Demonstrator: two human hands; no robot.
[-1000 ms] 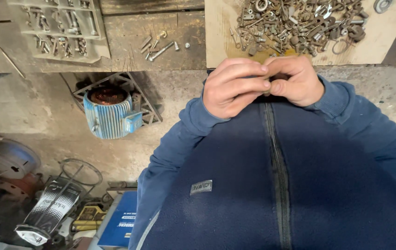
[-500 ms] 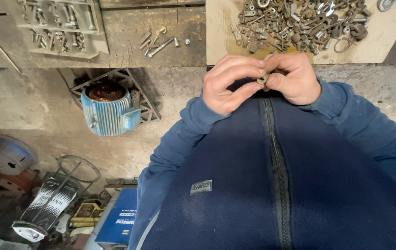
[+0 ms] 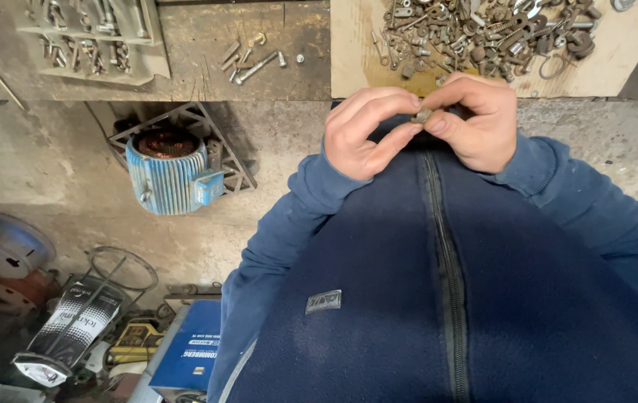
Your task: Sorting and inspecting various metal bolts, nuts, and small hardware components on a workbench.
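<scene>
Both hands are raised together in front of the person's chest, just above the top of the zip of a dark blue fleece jacket (image 3: pixel 483 298). The left hand (image 3: pixel 369 133) is curled, its knuckles turned up and its fingers bent over towards the right, thumb pressing in from below. The right hand (image 3: pixel 479 119) mirrors it, fingers arched over and thumb pointing left. Between the fingertips of the two hands sits a small grey metal piece (image 3: pixel 422 116), pinched from both sides; both hands are closed down tightly on it, and its exact shape is too small to tell. The forearms come in from the lower left and lower right, sleeves drawn up to the wrists.

Just beyond the hands, on the far side, a pale board (image 3: pixel 617 60) carries a heap of rusty nuts, rings and other hardware (image 3: pixel 483 33). To the far left, a few loose bolts (image 3: pixel 255 60) lie on a worn wooden bench (image 3: pixel 184 75), near a grey tray of tools (image 3: pixel 87 37). On the concrete floor to the left stands a blue ribbed electric motor housing (image 3: pixel 169 175), well apart from the hands. Nearer, at the lower left, lies a blue box (image 3: pixel 192 351).
</scene>
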